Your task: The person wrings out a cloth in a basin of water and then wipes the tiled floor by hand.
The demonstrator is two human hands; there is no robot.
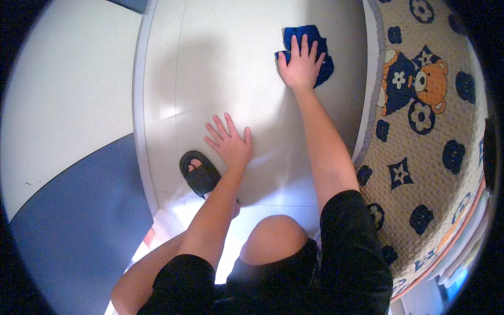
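My right hand (302, 68) lies spread on a dark blue cloth (324, 68), pressing it against the pale tiled floor (252, 31). The cloth is crumpled and sticks out past my fingertips and to the right of the palm. Nearer to me and further left, my left hand (231, 144) rests with its fingers fanned out on the bare tiles, with nothing in it. Just below it to the left is a black slide sandal (199, 173) on my foot, toes showing at its open front.
Along the right hangs a beige quilted cover (415, 142) with a bear and flower patterns. A wall, white above (79, 79) and blue below (84, 220), borders the floor on the left behind a pale baseboard (140, 105). My bent knee (275, 239) is at the bottom.
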